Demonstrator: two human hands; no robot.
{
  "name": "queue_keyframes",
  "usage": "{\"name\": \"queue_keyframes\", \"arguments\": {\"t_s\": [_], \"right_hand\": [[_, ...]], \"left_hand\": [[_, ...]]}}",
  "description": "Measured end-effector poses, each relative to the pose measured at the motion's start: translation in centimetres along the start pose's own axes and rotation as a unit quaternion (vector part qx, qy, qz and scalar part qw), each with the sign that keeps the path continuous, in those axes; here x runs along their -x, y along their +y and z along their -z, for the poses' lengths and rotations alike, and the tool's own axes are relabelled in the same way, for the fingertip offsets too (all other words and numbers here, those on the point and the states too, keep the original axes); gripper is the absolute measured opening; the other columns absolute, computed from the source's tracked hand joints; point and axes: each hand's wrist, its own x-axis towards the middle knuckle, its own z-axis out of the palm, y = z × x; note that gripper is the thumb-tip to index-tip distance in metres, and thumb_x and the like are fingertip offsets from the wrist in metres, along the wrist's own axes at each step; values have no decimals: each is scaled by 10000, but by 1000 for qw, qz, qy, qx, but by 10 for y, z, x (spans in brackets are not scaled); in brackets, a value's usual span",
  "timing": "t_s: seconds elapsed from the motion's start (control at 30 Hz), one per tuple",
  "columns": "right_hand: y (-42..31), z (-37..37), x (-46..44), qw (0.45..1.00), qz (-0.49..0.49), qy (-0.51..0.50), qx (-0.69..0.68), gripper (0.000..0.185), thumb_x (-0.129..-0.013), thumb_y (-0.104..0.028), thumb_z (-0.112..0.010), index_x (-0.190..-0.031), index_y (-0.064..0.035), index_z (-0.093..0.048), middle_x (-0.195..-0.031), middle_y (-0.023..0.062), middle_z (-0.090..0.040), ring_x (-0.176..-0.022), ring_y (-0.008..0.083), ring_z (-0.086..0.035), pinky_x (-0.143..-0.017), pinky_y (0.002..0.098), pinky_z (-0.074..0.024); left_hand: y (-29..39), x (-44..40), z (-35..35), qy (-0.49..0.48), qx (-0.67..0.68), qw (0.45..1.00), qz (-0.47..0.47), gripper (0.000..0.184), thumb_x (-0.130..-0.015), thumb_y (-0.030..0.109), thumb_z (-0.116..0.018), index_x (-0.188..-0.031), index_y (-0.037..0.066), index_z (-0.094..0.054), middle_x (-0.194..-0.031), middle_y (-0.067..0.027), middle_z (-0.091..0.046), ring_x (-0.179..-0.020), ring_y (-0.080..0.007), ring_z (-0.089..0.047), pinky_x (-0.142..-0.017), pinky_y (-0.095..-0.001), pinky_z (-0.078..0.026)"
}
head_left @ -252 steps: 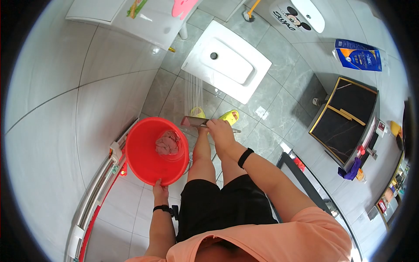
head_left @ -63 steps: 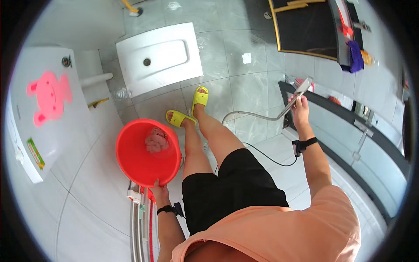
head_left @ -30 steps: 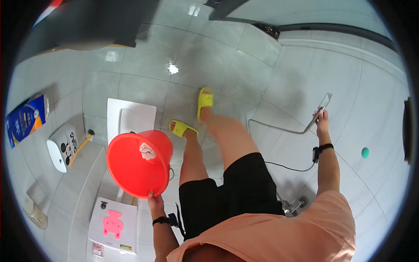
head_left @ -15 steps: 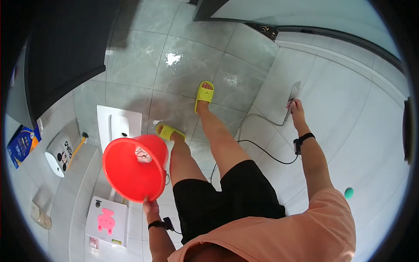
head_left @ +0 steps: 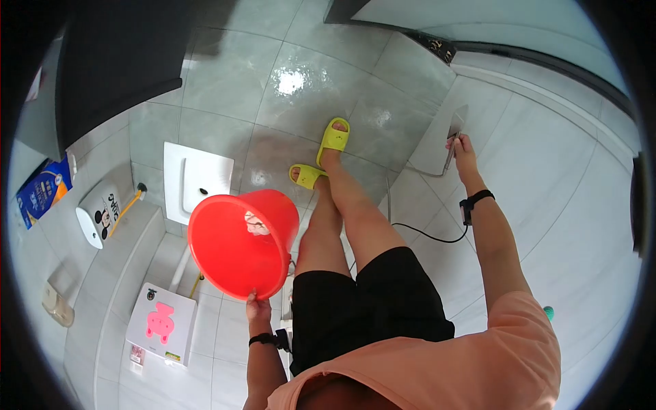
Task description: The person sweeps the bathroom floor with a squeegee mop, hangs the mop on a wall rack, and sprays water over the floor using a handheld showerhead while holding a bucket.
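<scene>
My left hand (head_left: 259, 311) grips the rim of a red bucket (head_left: 236, 249), which is tipped so its mouth faces up and left. A crumpled pale pink cloth (head_left: 257, 224) lies inside against the bucket wall. Out to the right, my right hand (head_left: 465, 162) is closed around the handle of a flat grey handheld shower head (head_left: 458, 121). A grey hose (head_left: 427, 172) hangs in a curve from its lower end. Each wrist wears a black band with a small device.
A white squat pan (head_left: 172, 179) lies in the wet grey tiled floor (head_left: 225, 82), left of my yellow slippers (head_left: 335, 140). Along the left stand a ledge (head_left: 133, 239), a yellow-handled brush (head_left: 126, 213) and a white box (head_left: 162, 324). A dark cabinet (head_left: 119, 75) juts in above.
The bucket and my left hand have moved right, closer to my legs, uncovering more of the squat pan. My left foot has come beside the right. My right hand keeps hold of the shower head.
</scene>
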Motion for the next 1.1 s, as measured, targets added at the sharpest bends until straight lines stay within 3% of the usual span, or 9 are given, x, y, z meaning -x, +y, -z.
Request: {"name": "queue_keyframes", "arguments": {"t_s": [0.23,0.4,0.53,0.67,0.9,1.1], "right_hand": [[-37,-25,13,996,65,-33,43,163,-984,-141,-435,-1073,-39,-527,-915,40,-607,-859,150,-577,-829,292,-449],[-48,-41,29,995,74,-42,49,172,-983,-158,-442,-1072,-36,-525,-913,45,-610,-868,149,-587,-820,299,-455],[-55,-44,35,996,67,-41,47,162,-989,-184,-437,-1073,-71,-517,-956,34,-622,-869,142,-601,-780,292,-455],[-73,-39,28,995,52,-43,69,144,-995,-191,-420,-1072,-112,-513,-996,19,-627,-885,133,-605,-767,282,-447],[-103,-52,10,993,91,-49,53,146,-991,-192,-456,-1066,-82,-517,-964,26,-631,-859,124,-602,-721,264,-438],[-135,-96,-9,988,107,-96,58,143,-985,-165,-468,-1082,-74,-518,-961,35,-616,-875,141,-601,-771,278,-451]], "left_hand": [[-11,-10,1,-61,-5,998,-19,405,-785,-37,-578,-1184,8,-524,-1140,-114,-632,-1033,-250,-626,-909,-388,-544],[-13,-15,27,-18,11,1000,5,385,-807,-35,-492,-1189,14,-511,-1093,-105,-630,-1004,-230,-635,-891,-389,-556],[-15,-10,34,-40,33,999,-16,365,-807,-23,-488,-1169,7,-514,-1070,-98,-635,-987,-230,-639,-878,-389,-560],[-28,-21,53,4,55,998,12,352,-812,-4,-492,-1164,6,-506,-1057,-98,-635,-983,-232,-639,-867,-388,-568],[-36,-10,53,24,89,996,5,313,-820,2,-507,-1132,-5,-518,-1065,-104,-633,-979,-234,-639,-826,-364,-587],[-48,-8,55,44,118,992,28,294,-838,11,-542,-1132,4,-535,-1093,-104,-631,-979,-234,-642,-807,-358,-585]]}}
